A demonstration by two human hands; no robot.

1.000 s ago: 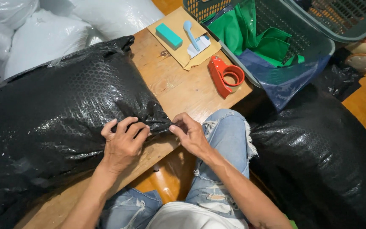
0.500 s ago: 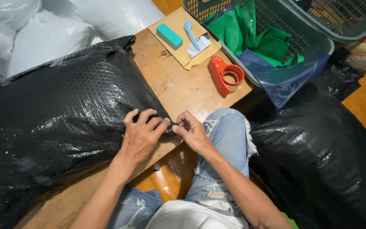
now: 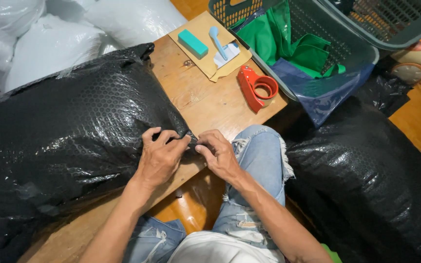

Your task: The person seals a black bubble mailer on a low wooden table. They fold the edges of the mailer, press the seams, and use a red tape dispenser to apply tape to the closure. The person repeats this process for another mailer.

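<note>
At the near edge of the wooden table (image 3: 205,97), seen from the head camera, both hands meet on the right-hand end of a big black bubble-wrap parcel (image 3: 69,136) that covers the table's left half and overhangs its left edge. The left hand (image 3: 159,156) lies on the parcel's end with fingers curled, thumb and forefinger pinched on a fold of the black wrap. The right hand (image 3: 218,153) faces it, its fingertips closed on the same fold, so the two hands touch or nearly touch at the pinch. Whether a strip of tape is caught between the fingers cannot be told; the spot is too small and dark.

As a judgement, the step in hand is gathering and closing the loose end of the wrap. The next move seems to call for one hand to keep the fold pressed flat while the other frees itself to fetch something that will hold it shut.

Toward the table's far right corner lies a red tape dispenser (image 3: 257,87), well apart from the hands. Beyond it, at the far edge, a brown envelope (image 3: 205,53) carries a teal block (image 3: 193,44) and a pale blue tool (image 3: 217,41). Off the table to the right stands a green plastic basket (image 3: 347,53) with green cloth (image 3: 288,44) inside, and below it another black parcel (image 3: 366,185). White bags (image 3: 49,44) are piled past the far left.
</note>
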